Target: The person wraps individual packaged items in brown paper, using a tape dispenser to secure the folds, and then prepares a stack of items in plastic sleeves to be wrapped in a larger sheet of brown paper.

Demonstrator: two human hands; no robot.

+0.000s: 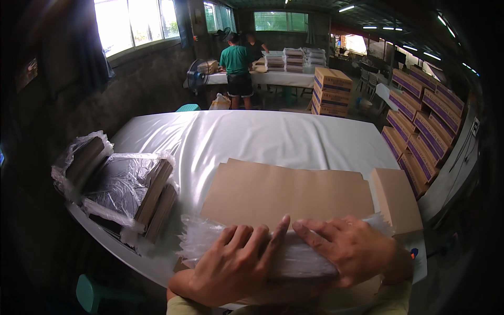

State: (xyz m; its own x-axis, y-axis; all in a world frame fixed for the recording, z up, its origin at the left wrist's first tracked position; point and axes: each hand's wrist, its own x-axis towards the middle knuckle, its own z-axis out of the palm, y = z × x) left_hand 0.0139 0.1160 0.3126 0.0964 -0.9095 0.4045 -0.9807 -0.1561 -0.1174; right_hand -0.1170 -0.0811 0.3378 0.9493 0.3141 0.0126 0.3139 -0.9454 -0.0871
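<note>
A bundle wrapped in clear plastic [304, 257] lies close in front of me on a large sheet of brown paper [289, 191]. My left hand [231, 257] rests on the bundle's plastic, its fingers stretched out and apart. On the right part of the plastic lies my right hand [349, 247], fingers extended toward the left and close to my left fingertips. Both hands press on the wrap from above without gripping it. What is inside the bundle is hidden by the hands and the crinkled plastic.
Several plastic-wrapped dark bundles [123, 181] sit at the table's left edge. A brown paper-covered block [396, 199] stands at the right edge of the white-covered table [252, 134]. Stacked cartons [420, 121] line the right side. Two people work at a far table [283, 79]; a green stool [89, 294] stands lower left.
</note>
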